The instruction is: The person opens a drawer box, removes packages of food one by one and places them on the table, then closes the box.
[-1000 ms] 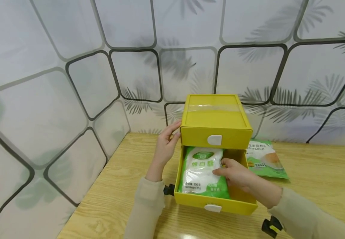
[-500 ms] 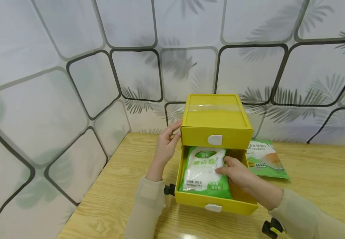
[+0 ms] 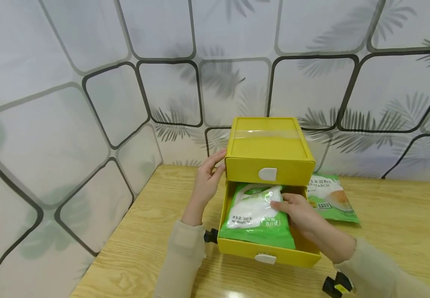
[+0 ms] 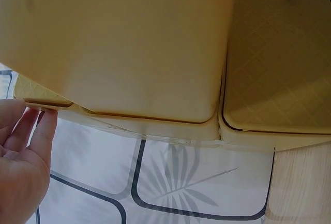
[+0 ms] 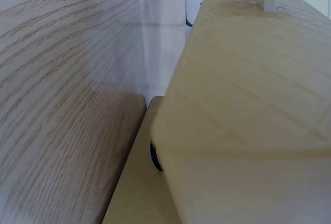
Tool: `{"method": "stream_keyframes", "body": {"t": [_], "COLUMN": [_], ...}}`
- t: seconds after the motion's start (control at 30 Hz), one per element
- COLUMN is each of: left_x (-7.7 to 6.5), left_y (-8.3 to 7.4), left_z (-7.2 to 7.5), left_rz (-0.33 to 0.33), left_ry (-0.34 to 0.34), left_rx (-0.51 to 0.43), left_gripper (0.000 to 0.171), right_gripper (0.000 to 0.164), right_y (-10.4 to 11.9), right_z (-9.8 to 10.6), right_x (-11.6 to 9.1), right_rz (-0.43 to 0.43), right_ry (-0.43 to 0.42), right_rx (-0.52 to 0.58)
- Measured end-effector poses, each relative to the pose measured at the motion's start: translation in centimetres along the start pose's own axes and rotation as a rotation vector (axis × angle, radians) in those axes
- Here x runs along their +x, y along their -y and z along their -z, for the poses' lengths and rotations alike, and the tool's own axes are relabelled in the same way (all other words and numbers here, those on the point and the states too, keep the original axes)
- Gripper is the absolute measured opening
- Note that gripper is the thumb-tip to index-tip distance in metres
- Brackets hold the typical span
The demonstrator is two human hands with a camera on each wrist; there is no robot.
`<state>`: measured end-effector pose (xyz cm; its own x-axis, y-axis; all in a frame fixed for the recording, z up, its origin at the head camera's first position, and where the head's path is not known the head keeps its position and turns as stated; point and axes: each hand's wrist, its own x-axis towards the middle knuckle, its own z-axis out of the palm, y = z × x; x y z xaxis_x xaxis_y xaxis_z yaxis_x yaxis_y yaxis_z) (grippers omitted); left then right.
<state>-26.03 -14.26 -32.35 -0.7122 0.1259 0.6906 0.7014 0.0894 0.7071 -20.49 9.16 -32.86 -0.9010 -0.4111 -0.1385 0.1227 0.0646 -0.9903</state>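
Tipped further now, our white-and-green plastic bag (image 3: 253,213) is pinched by our right hand (image 3: 304,214); our left hand (image 3: 206,183), fingers straight, should gently steady the yellow plastic drawer box (image 3: 269,147).

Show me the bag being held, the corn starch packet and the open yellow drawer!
Held green-and-white bag (image 3: 254,211): head view, white front.
Corn starch packet (image 3: 328,197): head view, printed front.
Open yellow drawer (image 3: 293,258): head view, front wall.

Bag (image 3: 254,219) in lower drawer (image 3: 237,249); starch packet (image 3: 332,200) right of cabinet (image 3: 269,147).
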Motion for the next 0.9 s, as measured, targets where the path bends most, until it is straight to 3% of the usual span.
{"method": "stream_keyframes", "body": {"t": [0.17,0.3,0.4,0.53,0.7,0.9], "left_x": [-0.1,-0.2,-0.2,-0.1,-0.1,-0.2], "left_y": [0.0,-1.6,-2.7,-2.9,-2.7,-2.6], "left_z": [0.0,-0.1,-0.2,-0.1,-0.1,-0.1], "left_rz": [-0.001,0.008,0.016,0.019,0.014,0.013], "left_ry": [-0.006,-0.007,-0.001,0.004,0.007,0.011], "left_rx": [-0.012,-0.005,0.004,0.006,0.007,0.018], "left_gripper": [0.031,0.030,0.030,0.030,0.031,0.031], "right_gripper": [0.043,0.038,0.040,0.050,0.047,0.025], "right_y": [0.0,0.1,0.2,0.5,0.8,1.3], "right_z": [0.1,0.1,0.0,-0.1,0.1,0.9], "right_x": [-0.1,-0.3,-0.6,-1.2,-2.2,-3.6], "right_rz": [0.005,0.002,-0.006,0.003,0.021,0.054], "right_ry": [0.004,-0.010,-0.020,-0.003,0.078,0.180], "right_rx": [0.002,-0.002,-0.003,0.003,0.093,0.181]}}
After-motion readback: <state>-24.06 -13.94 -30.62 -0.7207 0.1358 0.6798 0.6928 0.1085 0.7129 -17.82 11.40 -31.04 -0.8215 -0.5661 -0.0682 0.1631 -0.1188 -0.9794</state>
